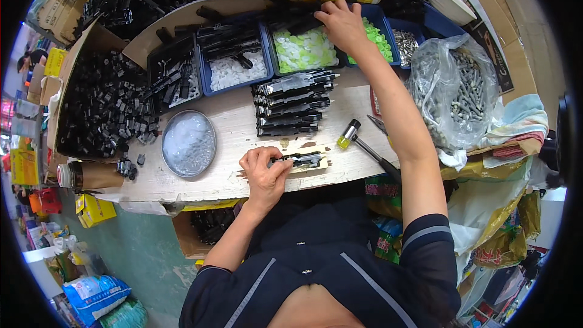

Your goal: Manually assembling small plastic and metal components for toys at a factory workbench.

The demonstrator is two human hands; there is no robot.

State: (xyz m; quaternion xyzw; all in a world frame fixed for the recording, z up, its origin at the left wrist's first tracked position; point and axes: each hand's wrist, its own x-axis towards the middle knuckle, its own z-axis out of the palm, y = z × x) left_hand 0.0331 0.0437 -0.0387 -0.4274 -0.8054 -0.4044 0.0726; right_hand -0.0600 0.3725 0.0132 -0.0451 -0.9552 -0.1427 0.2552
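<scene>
My left hand (265,173) is closed around one end of a long black plastic part (308,160), which lies across a small pale block (317,166) at the table's front edge. Out at the far bins, my right hand (341,23) reaches over the edge between a blue bin of white and light-green pieces (303,50) and a bin of bright green pieces (378,39). Its fingers are bent beside black parts (296,21); what they grip is hidden. A stack of similar black assemblies (290,102) sits beyond my left hand.
A hammer (370,147) with a yellow-and-black head lies right of the block, near pliers (378,124). Left stand a round metal dish (189,144) of whitish stuff and a carton of small black pieces (108,100). A clear bag of metal pins (464,94) stands right.
</scene>
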